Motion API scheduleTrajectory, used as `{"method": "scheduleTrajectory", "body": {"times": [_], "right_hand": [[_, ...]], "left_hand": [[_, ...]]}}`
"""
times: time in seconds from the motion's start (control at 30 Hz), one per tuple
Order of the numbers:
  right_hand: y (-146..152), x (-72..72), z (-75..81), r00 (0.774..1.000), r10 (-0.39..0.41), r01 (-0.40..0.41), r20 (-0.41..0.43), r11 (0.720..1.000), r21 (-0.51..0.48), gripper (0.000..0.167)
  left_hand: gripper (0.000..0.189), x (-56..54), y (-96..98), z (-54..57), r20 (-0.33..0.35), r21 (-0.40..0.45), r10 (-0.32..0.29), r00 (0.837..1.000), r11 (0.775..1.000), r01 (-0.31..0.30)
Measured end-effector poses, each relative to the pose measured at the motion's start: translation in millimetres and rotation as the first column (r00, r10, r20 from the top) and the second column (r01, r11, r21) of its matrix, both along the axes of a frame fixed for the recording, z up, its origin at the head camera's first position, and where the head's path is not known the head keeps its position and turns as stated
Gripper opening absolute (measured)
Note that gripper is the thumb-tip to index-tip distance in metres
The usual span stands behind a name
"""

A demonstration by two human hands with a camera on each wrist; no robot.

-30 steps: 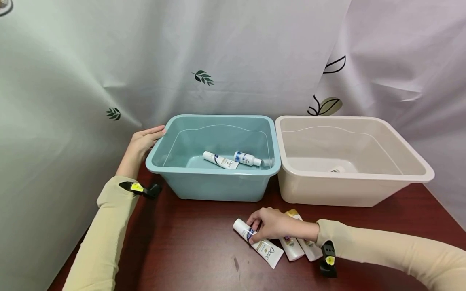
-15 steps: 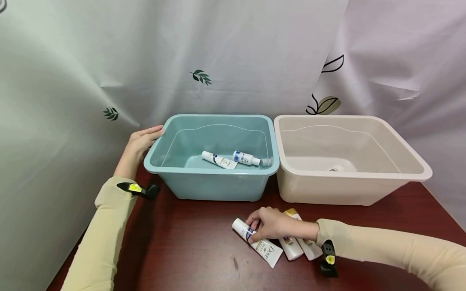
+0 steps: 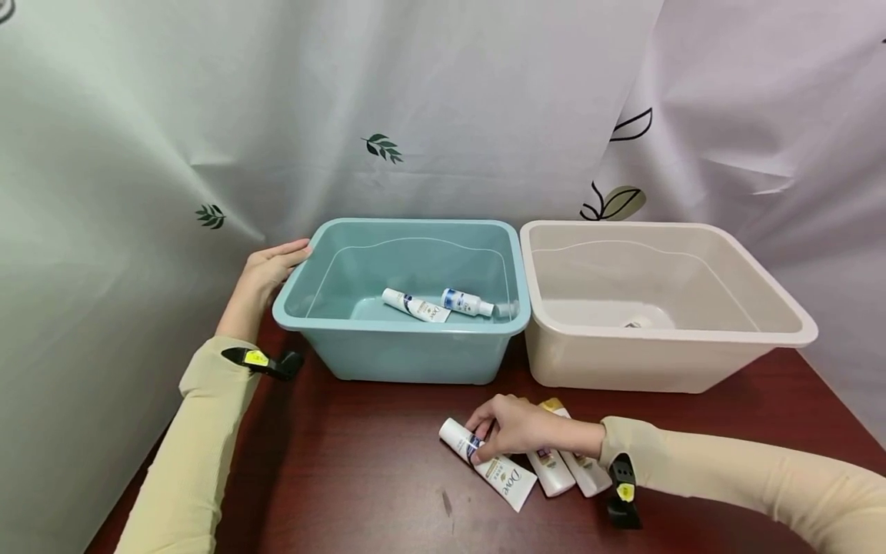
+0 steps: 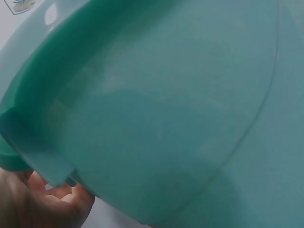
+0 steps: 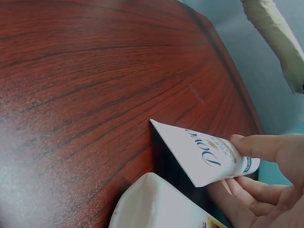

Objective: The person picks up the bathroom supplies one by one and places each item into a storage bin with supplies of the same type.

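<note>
In the head view my right hand (image 3: 514,425) pinches a white Dove squeeze tube (image 3: 509,478) on the table, thumb on one side and fingers on the other. The right wrist view shows the tube (image 5: 202,154) with its flat crimped end toward the camera. Two white bottles, one at the front (image 3: 551,472) and one behind (image 3: 588,475) with a gold cap, lie right beside it, partly under my hand and wrist. My left hand (image 3: 265,275) grips the left rim of the blue bin (image 3: 408,326); its fingers (image 4: 78,197) curl under the rim in the left wrist view.
Inside the blue bin lie a white tube (image 3: 415,305) and a small white-and-blue bottle (image 3: 467,302). A beige bin (image 3: 671,334) stands against its right side, with a small item (image 3: 633,325) partly visible at its bottom. A pale curtain (image 3: 443,92) hangs behind both.
</note>
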State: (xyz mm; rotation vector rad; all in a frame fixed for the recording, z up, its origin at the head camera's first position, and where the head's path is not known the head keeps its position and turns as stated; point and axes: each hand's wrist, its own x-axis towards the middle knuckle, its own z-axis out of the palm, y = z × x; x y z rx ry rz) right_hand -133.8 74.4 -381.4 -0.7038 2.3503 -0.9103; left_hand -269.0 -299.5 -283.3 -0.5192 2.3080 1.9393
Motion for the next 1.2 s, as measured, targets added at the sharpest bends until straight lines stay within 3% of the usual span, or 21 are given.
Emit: {"method": "scheduleTrajectory", "body": {"times": [0.53, 1.0, 1.2], "right_hand": [[1, 0.4, 2.0, 0.991, -0.026, 0.034, 0.131, 0.998, -0.060, 0.030], [4, 3.0, 7.2, 0.961, -0.039, 0.077, 0.274, 0.989, -0.130, 0.029], [6, 3.7, 11.9, 0.951, -0.031, 0.089, 0.307, 0.980, -0.178, 0.031]], "left_hand": [[0.066, 1.9, -0.6, -0.4, -0.008, 0.010, -0.004, 1.000, 1.000, 0.004], [0.064, -0.9, 1.6, 0.0, -0.002, 0.019, 0.007, 1.000, 1.000, -0.007], [0.062, -2.0, 2.1, 0.7, 0.013, -0.018, 0.002, 1.000, 1.000, -0.002]]}}
